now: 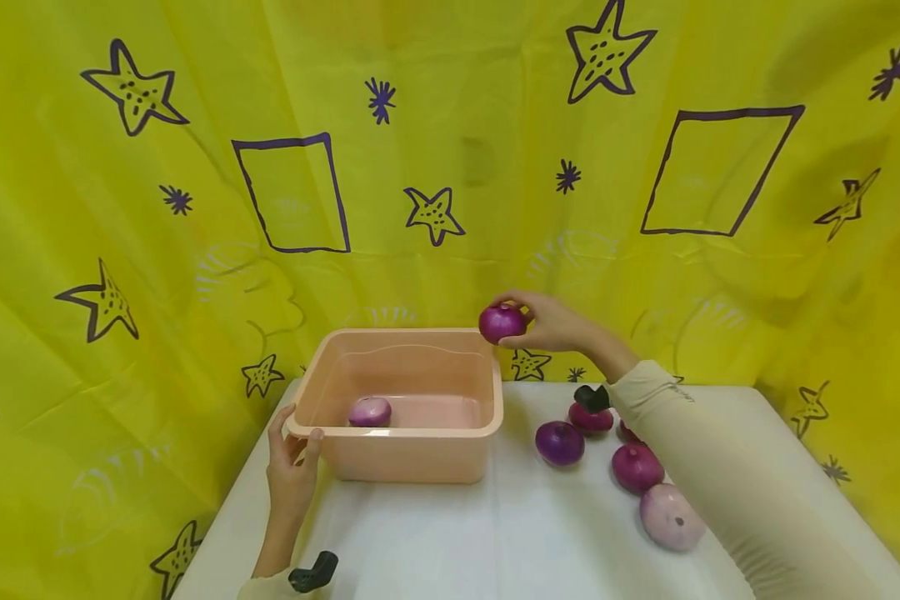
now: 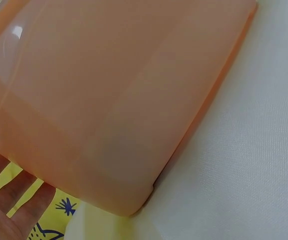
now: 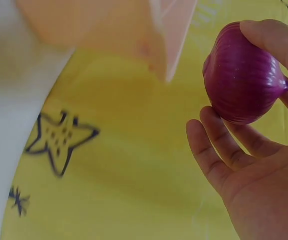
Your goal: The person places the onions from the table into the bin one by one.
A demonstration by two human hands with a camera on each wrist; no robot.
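A purple-red onion [image 1: 502, 324] is pinched between the thumb and fingers of my right hand [image 1: 547, 323], up at the height of the basin's back right corner. The right wrist view shows the same onion [image 3: 243, 75] gripped at its sides. My left hand [image 1: 292, 462] holds the front left corner of a peach plastic basin [image 1: 405, 457], thumb at the front and fingers on the left side. In the left wrist view those fingers [image 2: 19, 192] lie along the basin wall [image 2: 109, 100]. Inside the basin sits a paler onion [image 1: 371, 412], its lower part hidden by the front rim.
Several onions lie on the white table [image 1: 450, 533] right of the basin, among them a dark purple onion [image 1: 559, 443], a red onion [image 1: 637, 467] and a pale onion [image 1: 671, 517]. My right sleeve partly covers another. A yellow patterned curtain [image 1: 450, 275] hangs behind the table.
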